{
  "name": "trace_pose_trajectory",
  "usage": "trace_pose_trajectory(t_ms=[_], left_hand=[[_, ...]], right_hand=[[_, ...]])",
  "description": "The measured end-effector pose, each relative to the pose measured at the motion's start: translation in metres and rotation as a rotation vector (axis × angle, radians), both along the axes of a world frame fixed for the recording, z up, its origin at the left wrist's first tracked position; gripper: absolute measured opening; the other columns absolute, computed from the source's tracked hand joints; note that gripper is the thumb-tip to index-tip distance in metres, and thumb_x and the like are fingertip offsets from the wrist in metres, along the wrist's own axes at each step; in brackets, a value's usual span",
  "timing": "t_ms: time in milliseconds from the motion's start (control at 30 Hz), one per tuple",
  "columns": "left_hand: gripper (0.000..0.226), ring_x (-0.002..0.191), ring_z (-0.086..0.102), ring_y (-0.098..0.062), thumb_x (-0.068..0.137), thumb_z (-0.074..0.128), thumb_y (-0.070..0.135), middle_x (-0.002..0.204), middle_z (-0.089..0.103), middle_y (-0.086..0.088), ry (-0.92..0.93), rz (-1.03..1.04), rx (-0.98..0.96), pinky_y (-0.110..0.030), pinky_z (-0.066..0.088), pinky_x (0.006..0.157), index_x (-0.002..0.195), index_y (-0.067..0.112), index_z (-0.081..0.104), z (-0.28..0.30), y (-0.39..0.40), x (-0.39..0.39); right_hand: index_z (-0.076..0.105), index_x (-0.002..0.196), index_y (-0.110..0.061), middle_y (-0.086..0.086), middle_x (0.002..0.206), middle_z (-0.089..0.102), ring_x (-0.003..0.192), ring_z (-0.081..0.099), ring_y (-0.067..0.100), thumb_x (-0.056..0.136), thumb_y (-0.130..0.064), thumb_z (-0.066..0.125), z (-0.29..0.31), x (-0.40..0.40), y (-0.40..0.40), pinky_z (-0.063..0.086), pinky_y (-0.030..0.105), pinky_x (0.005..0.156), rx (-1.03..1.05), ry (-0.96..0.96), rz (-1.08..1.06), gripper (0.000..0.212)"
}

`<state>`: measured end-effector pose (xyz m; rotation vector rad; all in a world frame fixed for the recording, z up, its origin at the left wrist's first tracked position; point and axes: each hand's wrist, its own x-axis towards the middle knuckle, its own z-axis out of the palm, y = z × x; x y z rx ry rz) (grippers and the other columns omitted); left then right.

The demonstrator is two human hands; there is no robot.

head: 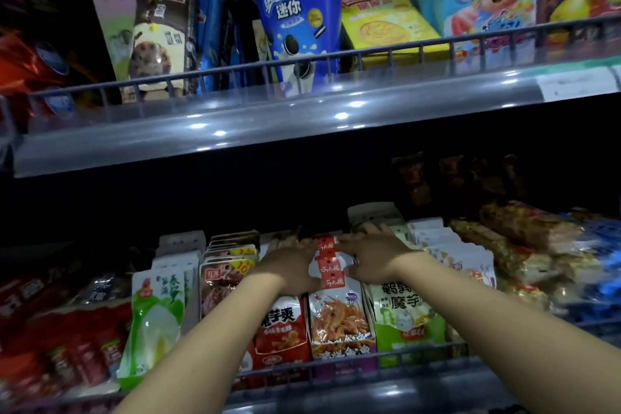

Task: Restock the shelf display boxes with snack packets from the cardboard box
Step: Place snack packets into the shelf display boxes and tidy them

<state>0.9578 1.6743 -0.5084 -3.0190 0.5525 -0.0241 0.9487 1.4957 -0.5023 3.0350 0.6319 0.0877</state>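
Observation:
A row of white snack packets with red tops stands upright on the lower shelf, its front packet showing orange strips. My left hand lies against the left side of the row, fingers stretched toward the back. On the right side of the same row my right hand rests with a ring on one finger, fingers spread over the red tops. Neither hand curls round a packet. The cardboard box is out of view.
Neighbouring rows hold red packets, green-and-white packets and green packets. A wire rail fronts the lower shelf. The upper shelf edge overhangs close above, carrying a blue cookie cup and boxes.

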Motion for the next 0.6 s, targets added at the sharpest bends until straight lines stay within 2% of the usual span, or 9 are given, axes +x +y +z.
trace_pose_trajectory(t_ms=[67,167,300,500,600], left_hand=[[0.088,0.146,-0.007,-0.019,0.087,0.051,0.054,0.159,0.001,0.000,-0.021,-0.004,-0.001,-0.041,-0.002,0.116,0.152,0.023,-0.001,-0.004,0.003,0.005],[0.095,0.145,-0.013,-0.019,0.086,0.052,0.056,0.158,-0.011,-0.001,-0.040,-0.003,-0.006,-0.041,-0.005,0.115,0.151,0.022,-0.008,-0.007,0.004,0.009],[0.093,0.146,-0.006,-0.019,0.085,0.052,0.058,0.159,0.001,-0.001,-0.018,0.008,-0.027,-0.043,-0.004,0.114,0.151,0.025,-0.004,-0.008,0.002,0.011],[0.088,0.146,-0.008,-0.019,0.087,0.049,0.057,0.159,0.001,0.001,-0.013,0.016,0.008,-0.048,-0.008,0.113,0.151,0.025,-0.001,-0.009,0.004,0.015],[0.085,0.146,-0.004,-0.018,0.088,0.050,0.054,0.159,0.004,0.001,-0.020,-0.016,-0.110,-0.044,-0.004,0.114,0.151,0.027,0.000,-0.001,0.004,0.007]], right_hand=[[0.020,0.148,-0.033,-0.009,0.157,0.013,0.142,0.007,0.022,0.094,-0.047,0.040,-0.002,0.002,-0.001,0.006,0.040,0.114,0.024,-0.021,-0.001,0.060],[0.012,0.150,-0.032,-0.006,0.158,0.012,0.141,0.009,0.022,0.092,-0.045,0.045,-0.005,0.006,0.000,0.007,0.038,0.113,0.055,-0.035,-0.020,0.068],[0.009,0.150,-0.029,-0.002,0.158,0.011,0.140,0.011,0.022,0.091,-0.045,0.046,-0.008,0.012,0.003,0.009,0.037,0.111,0.047,-0.051,-0.050,0.071],[0.014,0.150,-0.029,-0.005,0.157,0.012,0.139,0.012,0.025,0.093,-0.048,0.041,-0.009,0.015,0.005,0.009,0.040,0.111,-0.002,-0.058,-0.051,0.065],[0.012,0.150,-0.029,-0.005,0.158,0.012,0.139,0.012,0.024,0.094,-0.052,0.038,-0.006,0.010,0.005,0.009,0.039,0.111,0.025,-0.055,-0.054,0.066]])
